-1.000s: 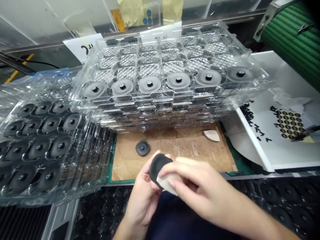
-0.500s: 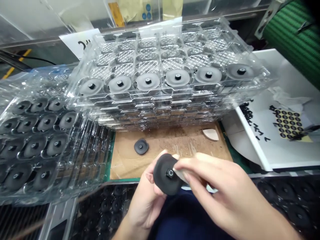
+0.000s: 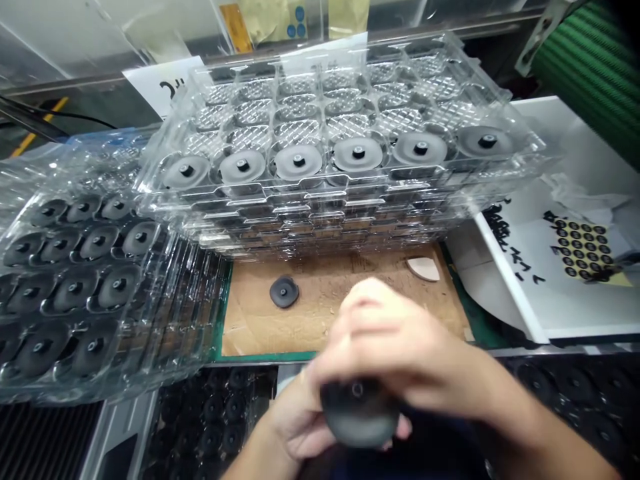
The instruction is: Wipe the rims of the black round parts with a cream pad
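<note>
My left hand (image 3: 300, 417) grips a round black disc (image 3: 363, 423) with a small raised hub, low in front of my body. Over the disc's far part lies my right hand (image 3: 385, 340), fingers curled and smeared by motion. The white pad it held a moment earlier is hidden behind these fingers. A smaller rounded black disc (image 3: 284, 292) rests on the cardboard sheet (image 3: 250, 327), left of my hands. Near the sheet's right back corner sits a white quarter-round pad (image 3: 423, 269).
Behind the cardboard rises a stack of clear plastic trays (image 3: 320, 193), its front row holding several discs. More disc-filled clear trays (image 3: 150, 320) stand at left. On the right is a white bin (image 3: 520, 287) with a sheet of round stickers (image 3: 583, 250). A green ribbed roll (image 3: 590, 60) hangs above.
My right hand has swung up and left across the disc, covering its far part. The disc has shifted down and slightly right in my left hand, tilting. The loose disc stays put.
</note>
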### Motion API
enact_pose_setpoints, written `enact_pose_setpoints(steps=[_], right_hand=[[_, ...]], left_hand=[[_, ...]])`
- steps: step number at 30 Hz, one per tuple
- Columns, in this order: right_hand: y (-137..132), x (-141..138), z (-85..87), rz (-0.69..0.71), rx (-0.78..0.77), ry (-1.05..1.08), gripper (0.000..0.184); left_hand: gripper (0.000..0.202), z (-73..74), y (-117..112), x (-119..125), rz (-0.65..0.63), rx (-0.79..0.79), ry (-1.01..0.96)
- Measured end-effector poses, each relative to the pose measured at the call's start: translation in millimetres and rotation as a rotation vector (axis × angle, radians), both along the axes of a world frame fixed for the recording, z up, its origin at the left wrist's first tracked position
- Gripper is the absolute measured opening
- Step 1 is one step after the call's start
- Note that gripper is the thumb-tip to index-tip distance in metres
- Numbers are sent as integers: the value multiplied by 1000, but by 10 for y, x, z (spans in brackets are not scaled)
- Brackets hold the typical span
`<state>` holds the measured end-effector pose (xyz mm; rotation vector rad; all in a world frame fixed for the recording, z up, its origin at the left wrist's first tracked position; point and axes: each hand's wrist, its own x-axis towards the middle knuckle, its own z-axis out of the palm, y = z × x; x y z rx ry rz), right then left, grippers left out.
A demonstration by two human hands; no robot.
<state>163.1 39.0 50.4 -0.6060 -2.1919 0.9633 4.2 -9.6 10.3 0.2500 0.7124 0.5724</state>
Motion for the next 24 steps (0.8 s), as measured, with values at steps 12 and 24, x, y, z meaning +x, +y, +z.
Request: enact_pose_setpoints(steps=[12, 24], right_hand=[[-451, 110, -1425, -552, -567, -399, 27], [-249, 190, -1002, -772, -342, -250, 26]], left_hand=[[50, -55, 14, -131, 101, 1, -342], [52, -47, 3, -55, 183, 104, -213]])
